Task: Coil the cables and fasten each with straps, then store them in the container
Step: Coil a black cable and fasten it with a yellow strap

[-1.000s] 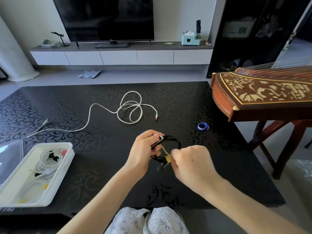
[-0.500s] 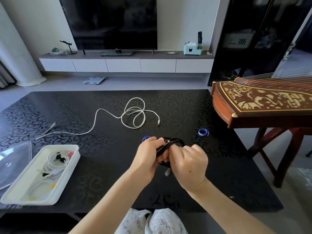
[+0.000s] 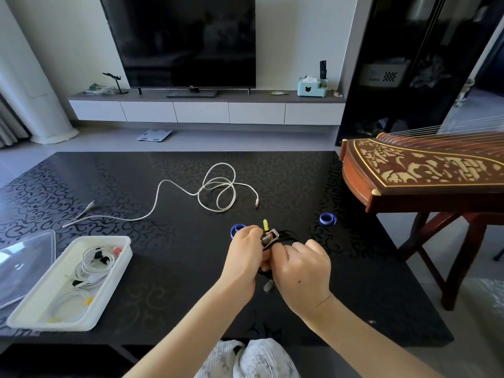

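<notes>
My left hand [image 3: 244, 256] and my right hand [image 3: 301, 271] both grip a coiled black cable [image 3: 286, 237] just above the black table [image 3: 174, 241]. A metal plug [image 3: 270, 237] of the cable shows between my hands, and another plug [image 3: 268, 285] hangs below. A yellow strap [image 3: 265, 224] sticks up from the coil beside my left fingers. A loose white cable [image 3: 218, 190] lies uncoiled on the table farther back. A white container [image 3: 120, 264] at the left holds several coiled white cables. Blue strap rolls lie behind my left hand [image 3: 236, 229] and to the right [image 3: 327, 219].
A clear lid [image 3: 24, 266] lies left of the container. A wooden zither [image 3: 425, 173] on a stand overhangs the table's right side. A TV and a low cabinet stand against the far wall.
My right hand moved in from the right to the coil and now closes over it beside my left hand. The yellow strap's end, earlier pulled toward my right hand, now sticks up above the coil.
</notes>
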Tool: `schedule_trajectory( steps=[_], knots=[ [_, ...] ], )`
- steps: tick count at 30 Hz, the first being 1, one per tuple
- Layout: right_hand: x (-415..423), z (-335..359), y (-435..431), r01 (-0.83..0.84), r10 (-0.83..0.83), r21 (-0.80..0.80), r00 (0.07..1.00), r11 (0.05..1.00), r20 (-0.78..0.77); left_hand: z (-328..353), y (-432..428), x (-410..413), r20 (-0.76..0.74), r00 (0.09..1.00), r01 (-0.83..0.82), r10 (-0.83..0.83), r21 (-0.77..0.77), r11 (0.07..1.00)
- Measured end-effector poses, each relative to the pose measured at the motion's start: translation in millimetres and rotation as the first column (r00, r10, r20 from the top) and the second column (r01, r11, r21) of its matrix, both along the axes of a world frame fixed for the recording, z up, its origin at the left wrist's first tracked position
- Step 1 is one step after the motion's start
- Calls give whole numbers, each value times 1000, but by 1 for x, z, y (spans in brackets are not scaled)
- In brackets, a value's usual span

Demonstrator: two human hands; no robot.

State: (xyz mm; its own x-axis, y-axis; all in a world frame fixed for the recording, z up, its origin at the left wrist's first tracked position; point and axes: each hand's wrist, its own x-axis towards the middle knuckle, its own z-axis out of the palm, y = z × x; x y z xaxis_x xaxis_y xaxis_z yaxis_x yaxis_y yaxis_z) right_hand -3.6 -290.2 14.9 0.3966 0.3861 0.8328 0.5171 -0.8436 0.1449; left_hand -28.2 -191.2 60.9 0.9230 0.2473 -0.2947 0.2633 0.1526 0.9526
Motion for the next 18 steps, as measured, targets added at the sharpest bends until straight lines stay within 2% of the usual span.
schedule_trajectory(
  steps=[5, 10, 14, 18],
  knots=[
    [-1, 8, -1, -14, 15, 43, 1000, 999, -6, 7, 0, -3, 24, 999, 44, -45, 13, 999],
    [-5, 13, -1, -16, 13, 95, 999, 995, 39, 11, -3, -5, 51, 999, 15, -18, 65, 998],
    [-7, 13, -1, 24, -24, 12, 999, 1000, -46, 8, -1, -3, 114, 992, -57, 44, 116, 992],
    [-21, 21, -15, -40, 23, -113, 988, 993, -150, 6, 7, -2, 216, 973, -134, 80, 247, 960]
  ],
)
